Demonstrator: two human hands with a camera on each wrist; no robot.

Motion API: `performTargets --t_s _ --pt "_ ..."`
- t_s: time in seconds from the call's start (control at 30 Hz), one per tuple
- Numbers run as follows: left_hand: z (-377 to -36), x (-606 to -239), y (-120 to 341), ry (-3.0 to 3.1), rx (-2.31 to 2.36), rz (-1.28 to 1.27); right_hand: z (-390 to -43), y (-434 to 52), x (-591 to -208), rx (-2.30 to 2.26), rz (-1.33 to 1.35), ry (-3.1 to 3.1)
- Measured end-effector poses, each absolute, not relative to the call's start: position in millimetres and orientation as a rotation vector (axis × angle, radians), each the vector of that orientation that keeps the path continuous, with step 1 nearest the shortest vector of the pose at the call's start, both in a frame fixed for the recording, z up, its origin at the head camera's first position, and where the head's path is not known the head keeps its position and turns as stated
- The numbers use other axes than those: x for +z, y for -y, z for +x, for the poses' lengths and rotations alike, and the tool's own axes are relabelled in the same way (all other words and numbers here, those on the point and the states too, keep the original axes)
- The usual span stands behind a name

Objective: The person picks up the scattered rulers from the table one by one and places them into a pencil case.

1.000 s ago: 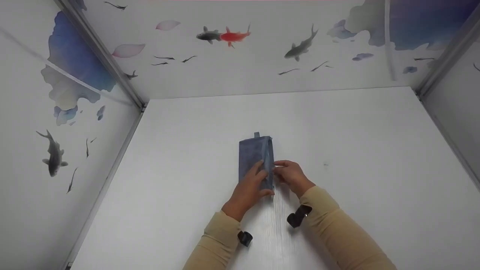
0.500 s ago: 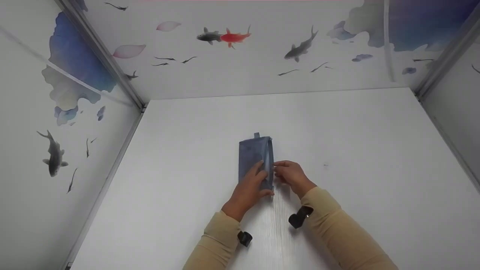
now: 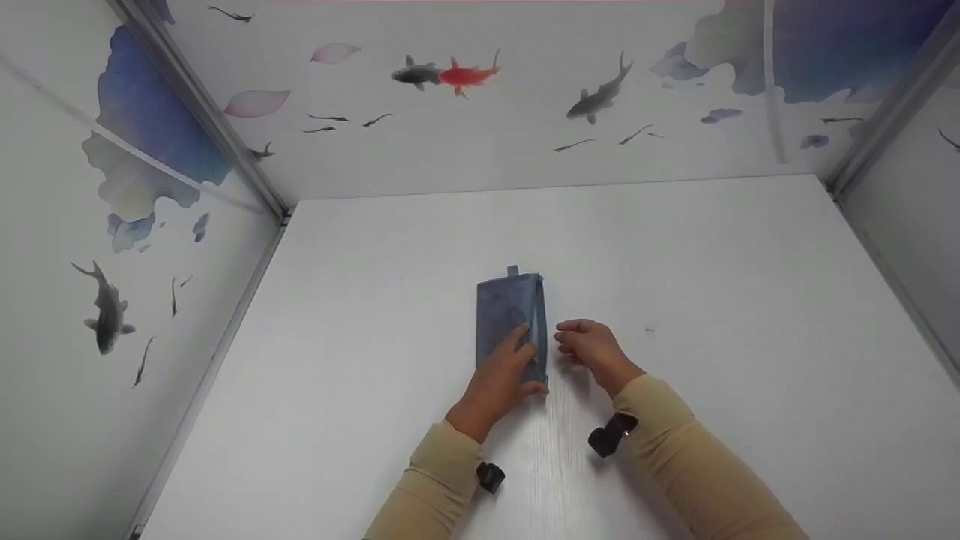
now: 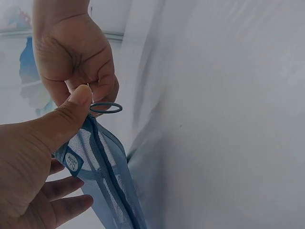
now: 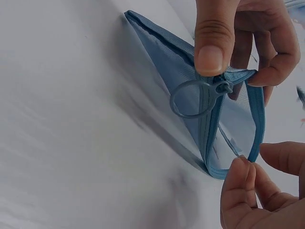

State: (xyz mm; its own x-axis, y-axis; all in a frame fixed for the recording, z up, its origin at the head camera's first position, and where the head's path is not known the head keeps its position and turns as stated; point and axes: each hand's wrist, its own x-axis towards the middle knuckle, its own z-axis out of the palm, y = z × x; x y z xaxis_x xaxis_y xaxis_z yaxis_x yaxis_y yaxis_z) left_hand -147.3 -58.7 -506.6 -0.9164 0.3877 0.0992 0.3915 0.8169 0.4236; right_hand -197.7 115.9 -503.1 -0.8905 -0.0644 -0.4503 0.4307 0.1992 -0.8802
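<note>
We noted L hand (image 3: 501, 375) pinning mesh pouch (image 3: 510, 307), R hand (image 5: 238, 43) pinching zip ring (image 5: 190, 98); weak pinning risks pouch sliding.

Bare white table (image 3: 712, 300) lies all round the blue pouch (image 3: 504, 309); side walls (image 3: 112, 247) hem it
</note>
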Motion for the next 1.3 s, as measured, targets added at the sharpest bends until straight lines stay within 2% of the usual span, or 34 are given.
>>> performTargets --t_s 0.43,1.3 --pt "-148.0 -505.5 54.5 3.036 -0.646 -0.698 -194.7 -126.1 -501.8 -1.740 0.252 -2.223" --pt "-151.7 -513.1 49.4 3.076 -0.562 -0.794 -186.4 -150.1 -500.2 -1.431 -0.035 -2.644"
